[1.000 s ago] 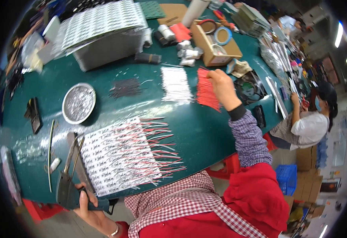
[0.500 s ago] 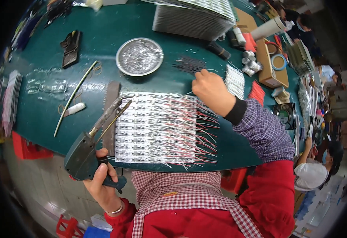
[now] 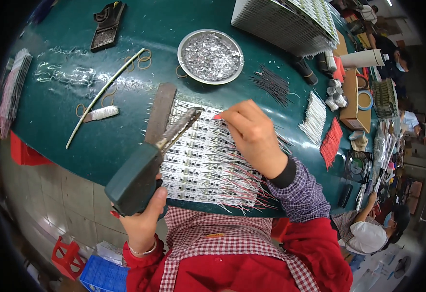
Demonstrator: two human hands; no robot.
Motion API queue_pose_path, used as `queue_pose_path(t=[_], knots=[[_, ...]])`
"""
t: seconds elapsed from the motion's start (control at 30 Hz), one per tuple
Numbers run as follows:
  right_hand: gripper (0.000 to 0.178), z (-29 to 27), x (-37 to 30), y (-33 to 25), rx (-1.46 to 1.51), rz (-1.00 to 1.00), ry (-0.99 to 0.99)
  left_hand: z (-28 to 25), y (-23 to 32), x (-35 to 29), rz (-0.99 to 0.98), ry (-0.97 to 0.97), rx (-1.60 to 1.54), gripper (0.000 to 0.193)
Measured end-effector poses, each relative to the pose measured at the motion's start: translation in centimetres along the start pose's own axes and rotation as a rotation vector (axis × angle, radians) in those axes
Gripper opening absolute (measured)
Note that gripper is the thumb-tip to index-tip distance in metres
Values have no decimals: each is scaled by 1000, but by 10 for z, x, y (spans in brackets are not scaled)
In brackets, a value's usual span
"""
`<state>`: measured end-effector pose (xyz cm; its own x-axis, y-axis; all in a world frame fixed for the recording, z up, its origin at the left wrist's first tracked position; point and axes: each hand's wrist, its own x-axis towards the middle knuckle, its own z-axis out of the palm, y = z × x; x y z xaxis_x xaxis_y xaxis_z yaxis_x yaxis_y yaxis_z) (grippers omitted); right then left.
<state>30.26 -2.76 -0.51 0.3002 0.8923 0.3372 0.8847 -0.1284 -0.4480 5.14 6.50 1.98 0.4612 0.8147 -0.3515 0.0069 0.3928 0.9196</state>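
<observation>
My left hand (image 3: 145, 219) is wrapped round the handle of a dark green soldering gun (image 3: 132, 180). The gun's metal tip (image 3: 193, 114) points over the upper part of a white circuit board panel (image 3: 186, 158). Beside that tip, the thumb and fingers of my right hand (image 3: 254, 136) pinch a thin wire, mostly hidden by the fingers. Many red, black and white wires (image 3: 239, 190) stick out from the panel's rows toward the right. A brown toothed bar (image 3: 160, 112) lies along the panel's left edge.
Beyond the panel stand a metal bowl (image 3: 186, 73) of silvery bits and a board stack (image 3: 278, 31). Black wires (image 3: 272, 85), white wires (image 3: 313, 118) and red wires (image 3: 330, 143) lie in piles to the right. A cardboard box (image 3: 351, 100) stands farther right; co-workers sit beyond.
My right hand has come from near the black wire pile to the soldering gun's tip over the panel. The gun has moved closer over the panel. The whole view has shifted.
</observation>
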Motion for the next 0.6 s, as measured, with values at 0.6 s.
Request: queue_pose_path(t=[0.6], knots=[[29, 13, -8, -4, -77, 31, -57, 18, -11, 23, 356, -187, 488, 18]])
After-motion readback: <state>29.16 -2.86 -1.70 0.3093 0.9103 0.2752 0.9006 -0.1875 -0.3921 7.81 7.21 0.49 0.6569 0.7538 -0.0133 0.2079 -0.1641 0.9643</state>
